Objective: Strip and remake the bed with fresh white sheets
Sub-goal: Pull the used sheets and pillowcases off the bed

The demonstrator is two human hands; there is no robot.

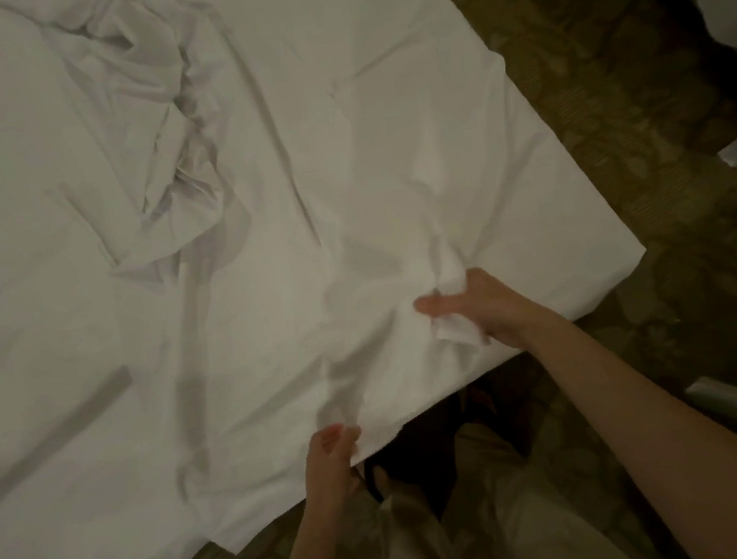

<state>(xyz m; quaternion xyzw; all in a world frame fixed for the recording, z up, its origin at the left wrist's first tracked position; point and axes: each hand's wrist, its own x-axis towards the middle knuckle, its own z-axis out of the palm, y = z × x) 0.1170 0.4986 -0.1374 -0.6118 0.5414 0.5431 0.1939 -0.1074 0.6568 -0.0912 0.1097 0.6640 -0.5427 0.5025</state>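
A bedroom, maybe in a hotel, is shown. A big bed [453, 126] covered in a wrinkled white sheet [149, 219] is spread out beyond the gripping hands. Patterned brown-green carpet [620, 97] is seen beside and below them.

Dim room, patterned olive-brown carpet [596, 101], deep shadow at far right.

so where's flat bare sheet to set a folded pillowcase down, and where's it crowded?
Flat patches of the white sheet: the stretch between the bunched ridge and the bed's right edge by the patterned carpet, and the far-left area. Crowded: the ridge itself, and the near edge where the left hand and right hand grip gathered fabric.
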